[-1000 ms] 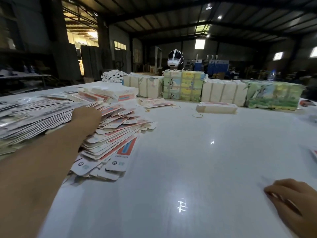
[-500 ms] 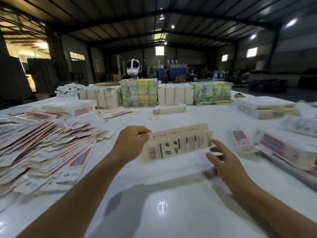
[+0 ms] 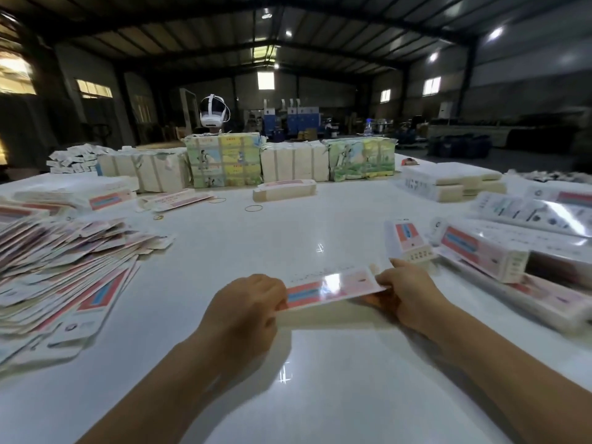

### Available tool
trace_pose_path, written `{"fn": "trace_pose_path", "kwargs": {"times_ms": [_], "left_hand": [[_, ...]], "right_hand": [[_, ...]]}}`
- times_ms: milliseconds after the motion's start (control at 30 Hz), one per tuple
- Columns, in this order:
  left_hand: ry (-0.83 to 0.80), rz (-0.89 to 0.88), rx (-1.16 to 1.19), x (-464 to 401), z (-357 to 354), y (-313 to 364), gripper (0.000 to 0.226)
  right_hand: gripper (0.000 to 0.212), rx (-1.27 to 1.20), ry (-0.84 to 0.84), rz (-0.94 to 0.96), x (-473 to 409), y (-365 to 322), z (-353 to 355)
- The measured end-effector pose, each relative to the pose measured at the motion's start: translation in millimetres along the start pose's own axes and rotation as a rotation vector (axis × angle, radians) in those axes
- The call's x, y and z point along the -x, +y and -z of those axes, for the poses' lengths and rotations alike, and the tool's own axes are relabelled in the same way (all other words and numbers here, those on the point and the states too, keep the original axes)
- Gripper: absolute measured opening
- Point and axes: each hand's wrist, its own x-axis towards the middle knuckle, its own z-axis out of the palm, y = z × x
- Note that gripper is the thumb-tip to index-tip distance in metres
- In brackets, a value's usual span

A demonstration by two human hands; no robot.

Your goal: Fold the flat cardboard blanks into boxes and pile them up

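White and glossy, the table carries one flat cardboard blank held just above it, near the middle. The left hand grips the blank's left end with curled fingers; the right hand pinches the right end, thumb on top. To the left, a big fanned pile of blanks spreads over the table. To the right lie folded boxes, and one short box sits just beyond the right hand. Far across the table stand wrapped bundles, with loose rubber bands lying apart in front of them.
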Motion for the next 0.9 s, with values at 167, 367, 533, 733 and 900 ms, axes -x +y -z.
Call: {"fn": "trace_pose_path", "kwargs": {"times_ms": [167,367,533,733,900], "left_hand": [[-0.135,0.107,-0.051,-8,-13,18,0.090],[-0.048,0.224,0.023,-7,-8,20,0.080],[-0.045,0.282,-0.047,-6,-4,21,0.070],[-0.092,0.328,-0.010,-5,2,17,0.064],[-0.092,0.411,0.093,-5,6,17,0.054]], "right_hand": [[0.031,0.206,-0.304,0.197,19,12,-15],[0.030,0.347,-0.439,0.290,29,16,-18],[0.022,0.463,-0.420,0.418,31,19,-19],[0.078,0.590,-0.465,0.473,32,18,-13],[0.066,0.741,-0.138,0.796,39,22,-22]]}}
